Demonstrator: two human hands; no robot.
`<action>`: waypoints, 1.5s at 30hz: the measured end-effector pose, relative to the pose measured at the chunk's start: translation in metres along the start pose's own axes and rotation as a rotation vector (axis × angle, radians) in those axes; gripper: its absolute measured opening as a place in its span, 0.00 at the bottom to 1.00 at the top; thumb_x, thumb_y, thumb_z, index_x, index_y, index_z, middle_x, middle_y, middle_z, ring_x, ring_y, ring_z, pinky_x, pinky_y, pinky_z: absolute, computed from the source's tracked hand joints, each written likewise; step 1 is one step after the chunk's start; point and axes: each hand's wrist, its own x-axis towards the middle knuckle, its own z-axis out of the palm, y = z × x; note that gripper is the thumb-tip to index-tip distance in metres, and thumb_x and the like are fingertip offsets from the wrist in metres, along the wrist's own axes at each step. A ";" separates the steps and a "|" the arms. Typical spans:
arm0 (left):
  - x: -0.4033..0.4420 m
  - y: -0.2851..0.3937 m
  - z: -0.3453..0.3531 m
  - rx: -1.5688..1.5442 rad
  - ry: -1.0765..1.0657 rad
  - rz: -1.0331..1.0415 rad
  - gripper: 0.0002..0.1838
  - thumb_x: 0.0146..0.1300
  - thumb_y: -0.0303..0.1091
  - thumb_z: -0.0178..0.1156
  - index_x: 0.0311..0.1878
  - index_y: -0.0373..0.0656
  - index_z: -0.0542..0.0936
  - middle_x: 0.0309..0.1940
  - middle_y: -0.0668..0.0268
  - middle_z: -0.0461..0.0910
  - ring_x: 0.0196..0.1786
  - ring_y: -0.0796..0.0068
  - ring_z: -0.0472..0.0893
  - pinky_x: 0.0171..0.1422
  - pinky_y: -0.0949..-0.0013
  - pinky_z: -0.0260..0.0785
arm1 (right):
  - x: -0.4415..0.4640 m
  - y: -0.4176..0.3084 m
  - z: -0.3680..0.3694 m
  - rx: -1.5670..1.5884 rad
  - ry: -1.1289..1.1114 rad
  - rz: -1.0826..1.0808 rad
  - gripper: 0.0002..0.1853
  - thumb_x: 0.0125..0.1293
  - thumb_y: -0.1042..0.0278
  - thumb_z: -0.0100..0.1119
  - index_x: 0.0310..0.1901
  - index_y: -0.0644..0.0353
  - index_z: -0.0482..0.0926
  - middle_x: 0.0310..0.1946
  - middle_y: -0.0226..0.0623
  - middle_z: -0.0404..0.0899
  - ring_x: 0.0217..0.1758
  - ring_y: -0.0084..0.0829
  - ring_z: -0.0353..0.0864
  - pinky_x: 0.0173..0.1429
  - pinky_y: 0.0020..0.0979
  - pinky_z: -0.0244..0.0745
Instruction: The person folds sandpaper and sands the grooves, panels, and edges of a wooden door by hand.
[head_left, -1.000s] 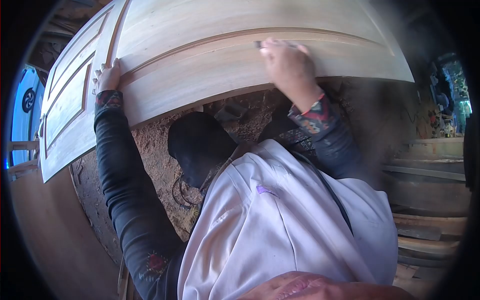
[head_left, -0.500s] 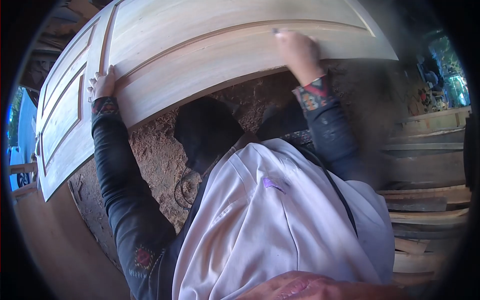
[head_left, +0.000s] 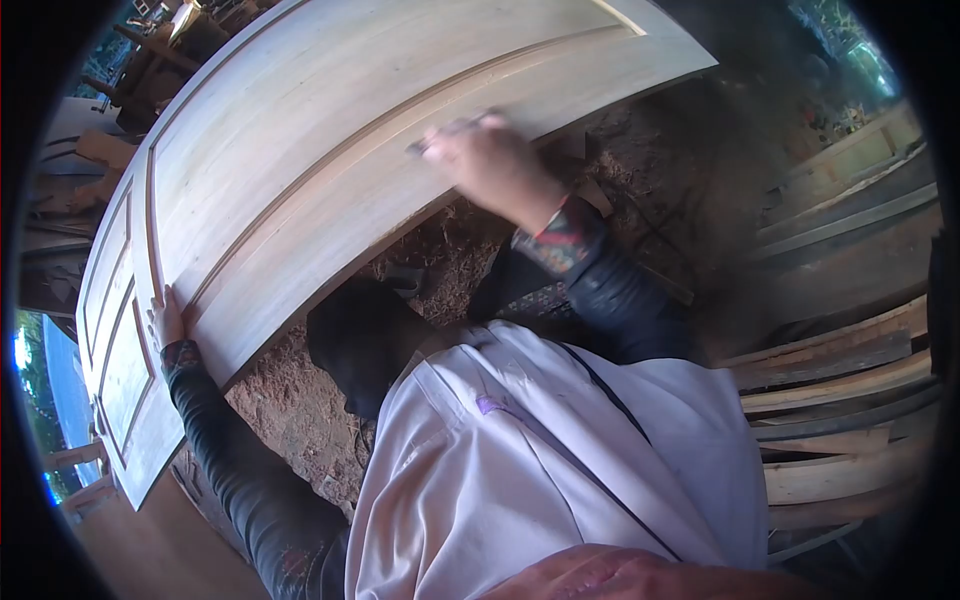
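Observation:
A pale wooden panel door (head_left: 340, 230) with raised mouldings lies across the upper part of the view. My left hand (head_left: 168, 322) rests on its near-left part, fingers spread across the wood beside a moulding. Over the door's near rail is my right hand (head_left: 495, 168), smeared by motion, its fingers bent over a small, dark, thin piece (head_left: 462, 126). Only the edge of that piece shows, so its kind is unclear. It appears to press against the door's surface.
Sawdust and shavings (head_left: 300, 400) cover the ground below the door. Stacked wooden boards (head_left: 840, 385) stand at the right. A brown sheet (head_left: 150, 545) lies at lower left, with timber scraps (head_left: 105, 150) at upper left. A pale cloth (head_left: 560, 450) covers my front.
My right hand has swept left along the door's near rail, with the thin piece in it. My left hand stays on the door. The whole view has shifted and tilted.

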 end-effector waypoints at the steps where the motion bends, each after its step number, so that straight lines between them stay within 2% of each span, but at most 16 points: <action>1: -0.006 0.004 -0.008 -0.050 0.000 -0.035 0.45 0.62 0.72 0.36 0.73 0.47 0.57 0.73 0.52 0.53 0.75 0.52 0.52 0.77 0.54 0.41 | 0.003 0.035 -0.025 -0.055 -0.024 0.086 0.09 0.64 0.64 0.53 0.35 0.57 0.82 0.33 0.42 0.83 0.37 0.39 0.83 0.43 0.38 0.75; 2: -0.012 0.009 -0.015 -0.048 -0.001 -0.042 0.45 0.63 0.71 0.35 0.73 0.46 0.57 0.72 0.51 0.54 0.74 0.52 0.53 0.76 0.55 0.42 | -0.001 0.092 -0.036 -0.175 0.021 0.157 0.15 0.67 0.56 0.50 0.40 0.56 0.82 0.26 0.47 0.80 0.30 0.44 0.81 0.37 0.40 0.76; 3: -0.011 0.006 -0.016 -0.041 0.001 -0.030 0.45 0.63 0.71 0.35 0.73 0.45 0.57 0.72 0.51 0.54 0.74 0.53 0.54 0.76 0.55 0.42 | 0.000 0.133 -0.062 -0.129 0.011 0.442 0.17 0.67 0.54 0.48 0.40 0.56 0.82 0.29 0.47 0.80 0.33 0.47 0.81 0.39 0.42 0.75; 4: -0.010 0.004 -0.014 -0.038 0.001 -0.018 0.45 0.63 0.71 0.35 0.72 0.44 0.57 0.72 0.51 0.55 0.74 0.53 0.54 0.76 0.55 0.43 | -0.012 0.196 -0.077 -0.301 0.127 0.476 0.17 0.68 0.53 0.47 0.41 0.55 0.82 0.33 0.45 0.81 0.38 0.48 0.81 0.42 0.43 0.75; 8: -0.031 0.026 -0.032 -0.078 0.035 -0.046 0.45 0.64 0.69 0.37 0.70 0.38 0.60 0.69 0.47 0.60 0.71 0.51 0.59 0.74 0.56 0.49 | -0.015 0.216 -0.114 -0.534 0.094 0.656 0.19 0.69 0.51 0.44 0.44 0.53 0.82 0.38 0.44 0.82 0.43 0.47 0.80 0.46 0.44 0.74; 10: -0.024 0.018 -0.025 -0.100 0.063 -0.031 0.44 0.65 0.68 0.38 0.69 0.36 0.61 0.67 0.45 0.63 0.69 0.49 0.63 0.72 0.56 0.54 | -0.013 0.149 -0.088 -0.288 0.051 0.591 0.14 0.67 0.58 0.50 0.44 0.56 0.82 0.37 0.45 0.82 0.40 0.47 0.80 0.45 0.42 0.74; 11: -0.024 0.017 -0.025 -0.110 0.052 -0.023 0.44 0.65 0.67 0.39 0.69 0.36 0.62 0.67 0.45 0.63 0.69 0.49 0.64 0.72 0.56 0.55 | -0.022 0.125 -0.062 -0.184 0.143 0.233 0.11 0.63 0.67 0.54 0.44 0.57 0.82 0.37 0.44 0.82 0.41 0.45 0.81 0.44 0.40 0.75; 13: -0.023 0.015 -0.030 -0.116 0.023 0.002 0.43 0.65 0.66 0.40 0.68 0.35 0.63 0.66 0.45 0.63 0.68 0.49 0.64 0.71 0.56 0.55 | -0.035 0.051 -0.032 -0.098 0.120 0.015 0.10 0.63 0.66 0.57 0.44 0.55 0.82 0.42 0.37 0.83 0.47 0.37 0.82 0.52 0.40 0.72; 16: -0.010 -0.006 -0.021 -0.202 0.366 0.257 0.37 0.68 0.61 0.41 0.68 0.39 0.64 0.68 0.48 0.63 0.71 0.52 0.60 0.74 0.56 0.50 | -0.054 0.037 -0.041 -0.128 0.091 0.024 0.09 0.66 0.63 0.56 0.43 0.56 0.81 0.47 0.37 0.82 0.55 0.34 0.79 0.61 0.42 0.67; 19: -0.033 0.017 -0.082 -0.435 0.434 0.249 0.36 0.68 0.57 0.49 0.70 0.40 0.61 0.65 0.52 0.68 0.65 0.56 0.70 0.67 0.60 0.62 | -0.058 0.116 -0.076 -0.275 0.234 0.086 0.08 0.67 0.64 0.54 0.37 0.57 0.81 0.45 0.37 0.83 0.50 0.36 0.81 0.57 0.41 0.67; 20: -0.088 0.072 -0.141 -0.553 0.472 0.154 0.34 0.69 0.55 0.48 0.69 0.40 0.62 0.64 0.53 0.70 0.65 0.57 0.71 0.67 0.61 0.62 | -0.065 0.143 -0.084 -0.372 0.320 0.164 0.10 0.67 0.64 0.53 0.38 0.58 0.82 0.44 0.38 0.83 0.48 0.38 0.81 0.56 0.41 0.67; 21: -0.069 0.059 -0.161 -0.428 0.799 0.439 0.30 0.72 0.52 0.46 0.68 0.39 0.64 0.62 0.53 0.71 0.66 0.59 0.70 0.69 0.63 0.60 | -0.065 0.159 -0.097 -0.327 0.371 0.234 0.10 0.67 0.64 0.53 0.42 0.59 0.82 0.44 0.39 0.83 0.47 0.40 0.80 0.55 0.41 0.68; 22: -0.048 0.031 -0.192 -0.309 0.902 0.621 0.28 0.73 0.49 0.44 0.67 0.38 0.65 0.64 0.55 0.69 0.69 0.64 0.66 0.72 0.66 0.55 | -0.067 0.169 -0.104 -0.362 0.341 0.307 0.11 0.67 0.65 0.52 0.42 0.61 0.82 0.43 0.41 0.83 0.47 0.42 0.80 0.55 0.41 0.68; 24: -0.139 0.070 -0.278 -0.530 0.952 0.697 0.33 0.72 0.54 0.42 0.67 0.34 0.65 0.66 0.52 0.66 0.72 0.60 0.61 0.76 0.63 0.49 | -0.066 0.170 -0.100 -0.464 0.336 0.280 0.12 0.67 0.65 0.52 0.41 0.63 0.81 0.43 0.42 0.83 0.46 0.43 0.80 0.55 0.41 0.68; 30: -0.268 0.140 -0.345 -0.879 0.739 1.170 0.33 0.72 0.54 0.41 0.67 0.34 0.65 0.66 0.51 0.66 0.72 0.59 0.60 0.76 0.61 0.48 | -0.056 0.150 -0.085 -0.466 0.442 0.294 0.12 0.66 0.67 0.53 0.42 0.66 0.81 0.43 0.48 0.82 0.48 0.46 0.79 0.55 0.42 0.70; 45: -0.299 0.183 -0.342 -1.016 0.554 1.100 0.34 0.72 0.55 0.39 0.66 0.33 0.65 0.66 0.48 0.65 0.72 0.55 0.60 0.76 0.58 0.47 | -0.063 0.172 -0.077 -0.539 0.448 0.260 0.13 0.67 0.67 0.52 0.45 0.66 0.81 0.44 0.47 0.82 0.48 0.46 0.78 0.54 0.42 0.72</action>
